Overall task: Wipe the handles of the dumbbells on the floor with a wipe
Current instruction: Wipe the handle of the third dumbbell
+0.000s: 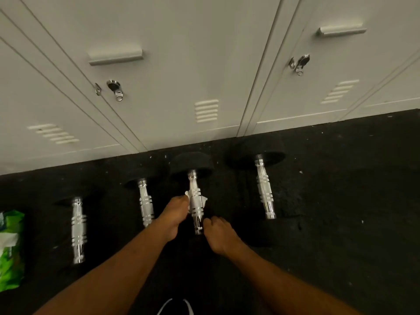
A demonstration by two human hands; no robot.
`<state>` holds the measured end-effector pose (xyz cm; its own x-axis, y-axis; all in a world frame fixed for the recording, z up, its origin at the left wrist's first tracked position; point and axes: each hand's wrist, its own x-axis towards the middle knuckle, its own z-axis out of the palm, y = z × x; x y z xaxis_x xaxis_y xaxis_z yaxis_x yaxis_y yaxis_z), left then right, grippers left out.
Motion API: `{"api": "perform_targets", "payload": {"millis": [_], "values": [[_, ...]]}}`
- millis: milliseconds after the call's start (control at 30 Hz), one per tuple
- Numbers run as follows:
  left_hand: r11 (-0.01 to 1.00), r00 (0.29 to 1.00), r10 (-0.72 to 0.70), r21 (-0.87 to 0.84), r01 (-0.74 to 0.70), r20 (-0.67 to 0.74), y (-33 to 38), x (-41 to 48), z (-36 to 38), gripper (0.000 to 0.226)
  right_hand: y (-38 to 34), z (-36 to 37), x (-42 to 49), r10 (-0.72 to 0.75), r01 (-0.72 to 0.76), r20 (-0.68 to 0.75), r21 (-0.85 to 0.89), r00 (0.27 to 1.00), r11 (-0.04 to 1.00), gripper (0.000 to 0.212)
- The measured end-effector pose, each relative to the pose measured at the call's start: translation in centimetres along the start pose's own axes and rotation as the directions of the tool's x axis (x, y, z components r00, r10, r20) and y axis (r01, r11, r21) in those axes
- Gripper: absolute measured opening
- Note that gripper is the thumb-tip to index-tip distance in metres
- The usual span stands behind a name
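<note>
Several dumbbells with chrome handles and black heads lie in a row on the dark floor. A white wipe [199, 200] is wrapped round the middle of the third dumbbell's handle [195, 183]. My left hand [173, 214] grips the wipe from the left side of that handle. My right hand [219, 234], fingers curled, holds the near end of the same handle. Other handles lie to the far left [78, 228], to the left [145, 201] and to the right [264, 189].
White lockers [181, 64] with latches stand along the far edge of the black rubber floor [341, 201]. A green wipe packet [10, 248] lies at the left edge. A shoe tip [175, 306] shows at the bottom.
</note>
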<state>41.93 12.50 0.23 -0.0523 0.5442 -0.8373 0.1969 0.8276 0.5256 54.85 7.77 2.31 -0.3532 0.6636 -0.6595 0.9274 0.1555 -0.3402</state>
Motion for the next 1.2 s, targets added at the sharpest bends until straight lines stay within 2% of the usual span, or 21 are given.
{"api": "perform_targets", "payload": {"millis": [167, 400, 500, 600, 733, 933, 1067, 1200], "values": [[0.988, 0.999, -0.041, 0.146, 0.042, -0.007, -0.7, -1.1, 0.7, 0.030, 0.2, 0.0, 0.1, -0.007, 0.007, -0.006, -0.001, 1.000, 1.000, 0.034], [0.972, 0.992, -0.129, 0.198, 0.128, -0.005, -1.6, -0.3, 0.7, 0.023, 0.3, 0.1, 0.2, 0.002, -0.002, -0.015, -0.003, 1.000, 1.000, 0.034], [0.983, 0.986, -0.164, 0.077, 0.166, -0.032, -1.2, 0.1, 0.8, 0.023, 0.4, 0.3, 0.4, 0.006, -0.006, -0.015, -0.006, 1.000, 1.000, 0.035], [0.990, 0.991, -0.137, -0.042, 0.137, 0.001, 0.0, 0.5, 0.8, 0.021, 0.4, 0.5, 0.6, 0.010, -0.010, -0.003, -0.005, 1.000, 1.000, 0.033], [0.977, 0.996, -0.092, -0.195, 0.087, -0.019, 1.9, 1.6, 0.5, 0.033, 0.5, 0.8, 0.7, 0.012, -0.011, 0.001, -0.011, 1.000, 1.000, 0.031], [0.961, 0.995, 0.004, -0.274, -0.031, -0.097, 3.1, 2.0, -0.3, 0.028, 0.3, 0.6, 0.6, 0.025, -0.025, 0.011, -0.001, 1.000, 1.000, 0.030], [0.980, 0.996, 0.075, -0.182, -0.083, -0.048, 2.4, 0.9, 0.1, 0.034, 0.2, 0.2, 0.5, 0.038, -0.038, 0.013, 0.027, 0.999, 0.999, 0.030], [0.997, 0.997, 0.068, -0.038, -0.070, -0.044, 0.9, 0.1, 0.8, 0.037, 0.2, 0.1, 0.5, 0.046, -0.047, 0.030, 0.024, 0.998, 0.999, 0.031]]}}
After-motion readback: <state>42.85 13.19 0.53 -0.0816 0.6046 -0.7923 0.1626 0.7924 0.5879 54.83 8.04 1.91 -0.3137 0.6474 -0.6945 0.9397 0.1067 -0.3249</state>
